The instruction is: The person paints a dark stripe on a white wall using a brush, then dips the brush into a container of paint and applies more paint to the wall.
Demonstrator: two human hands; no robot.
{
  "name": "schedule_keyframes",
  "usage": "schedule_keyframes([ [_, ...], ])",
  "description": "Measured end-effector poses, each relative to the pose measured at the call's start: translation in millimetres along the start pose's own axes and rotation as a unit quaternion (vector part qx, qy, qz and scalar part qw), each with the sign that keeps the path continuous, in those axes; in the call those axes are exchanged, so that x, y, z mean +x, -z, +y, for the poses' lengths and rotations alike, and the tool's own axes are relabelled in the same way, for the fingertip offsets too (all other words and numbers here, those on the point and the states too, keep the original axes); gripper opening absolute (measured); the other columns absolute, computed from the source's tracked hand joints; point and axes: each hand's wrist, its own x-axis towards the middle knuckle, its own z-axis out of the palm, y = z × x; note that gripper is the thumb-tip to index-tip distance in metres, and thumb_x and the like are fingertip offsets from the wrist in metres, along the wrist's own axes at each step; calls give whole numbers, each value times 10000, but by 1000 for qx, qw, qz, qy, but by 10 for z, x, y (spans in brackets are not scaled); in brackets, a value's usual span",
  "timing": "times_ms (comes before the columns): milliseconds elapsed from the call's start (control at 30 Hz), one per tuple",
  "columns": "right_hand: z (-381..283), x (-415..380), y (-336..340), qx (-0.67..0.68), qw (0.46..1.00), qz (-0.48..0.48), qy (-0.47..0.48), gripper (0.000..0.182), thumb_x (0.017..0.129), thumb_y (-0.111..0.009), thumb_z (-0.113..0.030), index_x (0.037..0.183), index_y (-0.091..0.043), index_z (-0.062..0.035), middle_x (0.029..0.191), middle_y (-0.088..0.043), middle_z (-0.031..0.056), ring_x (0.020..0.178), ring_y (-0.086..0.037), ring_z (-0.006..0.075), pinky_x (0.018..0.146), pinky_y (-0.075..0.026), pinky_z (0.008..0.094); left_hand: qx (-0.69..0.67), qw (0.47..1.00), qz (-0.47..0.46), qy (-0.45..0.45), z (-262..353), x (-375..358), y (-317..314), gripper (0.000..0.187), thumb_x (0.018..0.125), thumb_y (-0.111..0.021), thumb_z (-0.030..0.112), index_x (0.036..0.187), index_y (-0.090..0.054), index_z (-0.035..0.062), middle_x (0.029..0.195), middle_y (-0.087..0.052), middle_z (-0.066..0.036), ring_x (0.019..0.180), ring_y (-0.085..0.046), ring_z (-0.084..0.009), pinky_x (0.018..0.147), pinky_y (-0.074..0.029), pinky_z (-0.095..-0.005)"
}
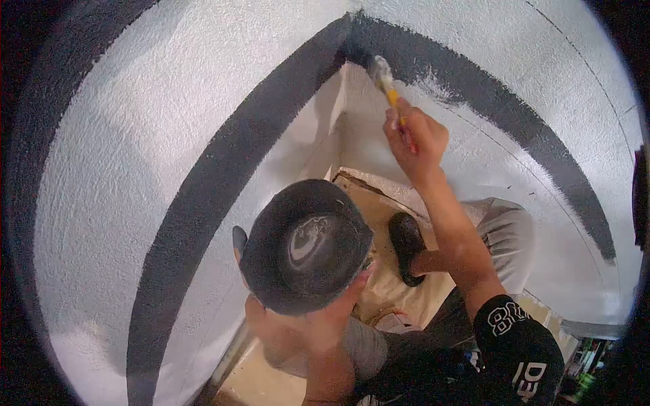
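Observation:
My right hand (420, 139) is closed round a small paintbrush (392, 96) with a yellow and red handle. Its pale bristles are at the lower edge of the dark grey band (420, 54), close to the wall corner. My left hand (311, 329) grips a round dark paint bowl (267, 274) from below and the sides. Inside the bowl lies dark paint, with light reflecting off its surface. Streaky strokes mark the band's edge just right of the brush.
Two white textured walls meet at a corner (344, 91). Another curved grey band (210, 176) runs down the left wall. A thin drawn line (497, 135) follows the right band. Below are my shoe (406, 247), grey-clad legs and a tan, stained floor covering (271, 379).

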Motion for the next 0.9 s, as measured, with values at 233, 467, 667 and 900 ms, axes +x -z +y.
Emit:
schedule_keyframes([
  [233, -101, 20, 7, -16, 999, 36, -27, 256, 792, -708, 47, 1036, -644, 5, 705, -666, 93, 512, -602, 170, 511, -495, 271, 148, 976, -92, -127, -32, 14, -5, 1004, 435, -972, 104, 1293, -474, -50, 1241, -597, -167, 1091, -610, -287, 991, -493, -368],
  [467, -112, -34, -127, 42, 999, 26, -17, 287, 757, -734, 51, 1026, -655, -10, 703, -651, 129, 550, -636, 214, 528, -497, 265, 78, 995, -25, -53, -54, -1, -43, 992, 435, -962, 79, 1290, -477, -55, 1224, -603, -171, 1082, -612, -291, 989, -495, -369],
  [667, 22, 127, -127, 44, 998, 55, -1, 441, 712, -757, 15, 1135, -638, -13, 650, -592, 78, 501, -568, 211, 481, -467, 304, 125, 990, -57, -9, -25, -35, 16, 1212, 511, -937, 357, 1429, -255, -47, 1361, -473, -204, 1223, -522, -328, 1096, -394, -421],
  [900, -104, 218, -3, 46, 995, 83, 11, 384, 723, -735, 43, 1094, -653, -13, 613, -566, 65, 460, -525, 175, 458, -439, 277, 140, 987, -76, 23, -106, -67, 19, 1329, 550, -922, 485, 1500, -151, -33, 1435, -411, -218, 1297, -477, -348, 1142, -354, -444],
])
